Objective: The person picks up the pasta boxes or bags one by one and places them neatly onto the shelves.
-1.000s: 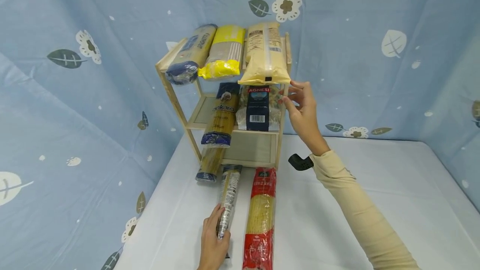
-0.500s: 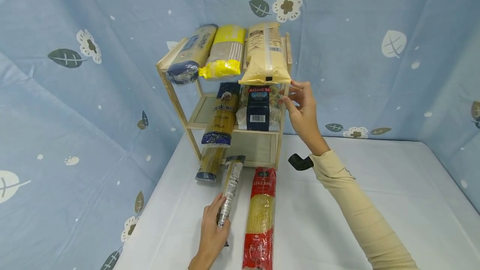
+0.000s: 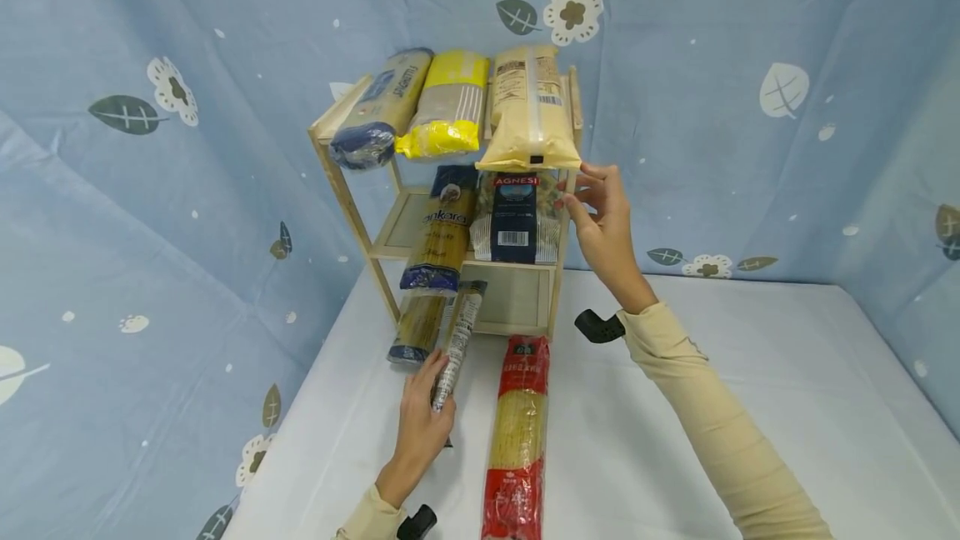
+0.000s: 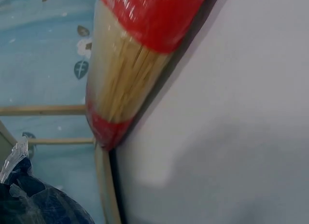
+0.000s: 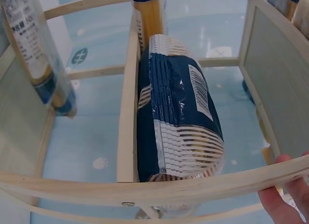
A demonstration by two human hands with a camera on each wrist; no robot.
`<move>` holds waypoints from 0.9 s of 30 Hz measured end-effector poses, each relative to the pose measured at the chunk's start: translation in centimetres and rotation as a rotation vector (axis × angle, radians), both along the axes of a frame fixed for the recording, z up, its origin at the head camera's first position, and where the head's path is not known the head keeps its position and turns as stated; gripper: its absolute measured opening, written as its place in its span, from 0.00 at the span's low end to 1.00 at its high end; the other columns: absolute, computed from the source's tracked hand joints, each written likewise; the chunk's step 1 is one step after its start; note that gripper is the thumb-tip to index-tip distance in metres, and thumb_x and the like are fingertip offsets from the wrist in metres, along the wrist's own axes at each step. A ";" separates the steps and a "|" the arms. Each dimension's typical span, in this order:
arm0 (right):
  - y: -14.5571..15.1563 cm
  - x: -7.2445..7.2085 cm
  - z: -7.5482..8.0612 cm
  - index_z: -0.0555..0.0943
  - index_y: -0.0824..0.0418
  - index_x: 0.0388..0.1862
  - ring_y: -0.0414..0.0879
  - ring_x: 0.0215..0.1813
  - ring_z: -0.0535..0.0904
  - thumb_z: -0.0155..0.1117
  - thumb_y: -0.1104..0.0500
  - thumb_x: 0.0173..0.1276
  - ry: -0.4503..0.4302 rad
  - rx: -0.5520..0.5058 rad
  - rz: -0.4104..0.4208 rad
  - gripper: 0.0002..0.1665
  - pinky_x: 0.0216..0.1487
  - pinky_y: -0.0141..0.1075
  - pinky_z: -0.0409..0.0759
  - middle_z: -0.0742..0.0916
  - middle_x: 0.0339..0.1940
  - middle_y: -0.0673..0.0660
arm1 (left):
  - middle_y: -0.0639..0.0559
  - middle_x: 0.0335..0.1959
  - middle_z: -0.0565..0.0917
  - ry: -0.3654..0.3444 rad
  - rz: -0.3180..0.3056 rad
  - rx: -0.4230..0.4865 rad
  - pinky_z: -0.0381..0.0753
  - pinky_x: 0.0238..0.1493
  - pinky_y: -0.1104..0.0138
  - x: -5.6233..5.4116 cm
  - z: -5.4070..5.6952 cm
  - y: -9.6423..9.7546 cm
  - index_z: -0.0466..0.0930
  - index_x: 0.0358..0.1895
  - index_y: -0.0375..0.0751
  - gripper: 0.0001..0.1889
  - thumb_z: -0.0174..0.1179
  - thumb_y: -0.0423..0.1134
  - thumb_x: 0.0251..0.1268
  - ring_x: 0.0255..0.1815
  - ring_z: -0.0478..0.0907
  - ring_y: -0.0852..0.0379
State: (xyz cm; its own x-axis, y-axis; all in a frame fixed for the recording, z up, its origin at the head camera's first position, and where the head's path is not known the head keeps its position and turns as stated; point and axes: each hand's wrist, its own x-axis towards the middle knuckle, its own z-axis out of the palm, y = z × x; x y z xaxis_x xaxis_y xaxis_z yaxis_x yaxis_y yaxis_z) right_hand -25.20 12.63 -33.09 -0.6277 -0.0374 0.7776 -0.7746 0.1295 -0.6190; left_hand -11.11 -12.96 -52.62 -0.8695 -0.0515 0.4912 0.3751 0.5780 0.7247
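Observation:
My left hand (image 3: 426, 415) grips a slim spaghetti packet (image 3: 461, 340) with white printing, its far end in front of the bottom level of a wooden shelf rack (image 3: 557, 298). Fingers and thumb of my right hand (image 3: 606, 227) hold the rack's right front post, also seen as a bar (image 5: 231, 183) in the right wrist view. Beside them, an Agnesi pasta bag (image 3: 515, 219) sits on the middle level, with an Ankara spaghetti packet (image 3: 442, 232) to its left. Another spaghetti packet (image 3: 418, 327) lies below. The left hand is outside the left wrist view.
On the top level lie a spaghetti bag (image 3: 386, 107), a yellow-ended bag (image 3: 450, 111) and a beige bag (image 3: 528, 107). A red spaghetti packet (image 3: 516, 432) lies on the white table (image 3: 712, 407) in front of the rack. Patterned blue cloth (image 3: 225, 190) surrounds it.
My left hand has moved forward with the spaghetti packet, from the table up to the rack's bottom level. My right hand stays on the post.

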 end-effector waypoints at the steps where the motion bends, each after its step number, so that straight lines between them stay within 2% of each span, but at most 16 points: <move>1: 0.0 0.0 0.0 0.65 0.72 0.53 0.61 0.38 0.78 0.54 0.69 0.70 -0.001 -0.002 0.000 0.15 0.33 0.29 0.79 0.80 0.45 0.71 | 0.39 0.65 0.70 0.008 -0.005 -0.002 0.75 0.42 0.55 -0.4 0.1 0.0 0.74 0.60 0.32 0.31 0.61 0.18 0.45 0.52 0.71 0.46; 4: 0.0 0.1 0.1 0.65 0.73 0.52 0.59 0.37 0.78 0.53 0.72 0.69 0.000 -0.012 0.003 0.15 0.32 0.29 0.79 0.80 0.44 0.72 | 0.36 0.64 0.70 0.027 -0.018 -0.011 0.71 0.51 0.45 -1.5 0.2 -0.1 0.74 0.59 0.30 0.30 0.60 0.17 0.45 0.57 0.71 0.40; 8: -0.4 0.9 0.8 0.64 0.76 0.50 0.51 0.36 0.79 0.52 0.77 0.67 0.013 -0.011 -0.003 0.14 0.34 0.28 0.79 0.80 0.42 0.72 | 0.33 0.63 0.70 0.041 -0.029 -0.006 0.57 0.60 0.35 -2.8 0.2 -0.1 0.74 0.58 0.29 0.29 0.58 0.17 0.45 0.62 0.68 0.36; 10: -0.6 1.4 1.2 0.63 0.77 0.50 0.47 0.36 0.79 0.51 0.79 0.66 0.013 -0.001 -0.007 0.14 0.36 0.28 0.79 0.80 0.42 0.72 | 0.34 0.63 0.71 0.034 -0.027 -0.001 0.62 0.58 0.38 -3.5 0.3 -0.1 0.74 0.58 0.29 0.29 0.58 0.18 0.46 0.60 0.68 0.36; 11: -0.6 1.7 1.4 0.63 0.77 0.50 0.47 0.37 0.79 0.51 0.79 0.66 0.008 0.003 -0.007 0.14 0.36 0.28 0.79 0.80 0.42 0.73 | 0.34 0.63 0.71 0.032 -0.024 -0.005 0.61 0.59 0.38 -3.8 0.2 -0.1 0.74 0.58 0.29 0.29 0.58 0.18 0.46 0.61 0.68 0.36; 15: -0.7 2.0 1.7 0.63 0.79 0.50 0.61 0.37 0.78 0.51 0.79 0.66 -0.013 0.004 0.015 0.15 0.36 0.28 0.80 0.79 0.43 0.75 | 0.35 0.64 0.70 0.012 -0.021 -0.007 0.67 0.55 0.43 -5.1 0.3 0.0 0.74 0.59 0.31 0.29 0.58 0.19 0.47 0.60 0.68 0.36; 18: -0.6 2.0 1.7 0.62 0.79 0.50 0.70 0.38 0.75 0.50 0.79 0.67 -0.019 0.000 0.025 0.15 0.36 0.28 0.80 0.78 0.43 0.75 | 0.35 0.63 0.70 0.019 -0.024 -0.020 0.66 0.57 0.41 -6.2 0.4 0.2 0.74 0.59 0.30 0.28 0.57 0.19 0.47 0.62 0.66 0.32; 22: -0.6 1.9 1.7 0.63 0.78 0.51 0.70 0.38 0.75 0.50 0.79 0.67 -0.018 0.002 0.022 0.14 0.36 0.28 0.79 0.79 0.44 0.74 | 0.34 0.63 0.71 0.042 -0.027 -0.043 0.66 0.57 0.41 -7.9 0.5 0.5 0.74 0.59 0.30 0.28 0.56 0.18 0.48 0.62 0.66 0.31; 27: -0.6 1.9 1.7 0.63 0.78 0.51 0.71 0.38 0.75 0.50 0.79 0.67 -0.021 0.001 0.024 0.15 0.36 0.29 0.80 0.79 0.44 0.73 | 0.36 0.62 0.72 0.028 -0.031 -0.065 0.65 0.60 0.43 -9.6 0.3 0.7 0.74 0.60 0.31 0.29 0.55 0.17 0.48 0.62 0.68 0.37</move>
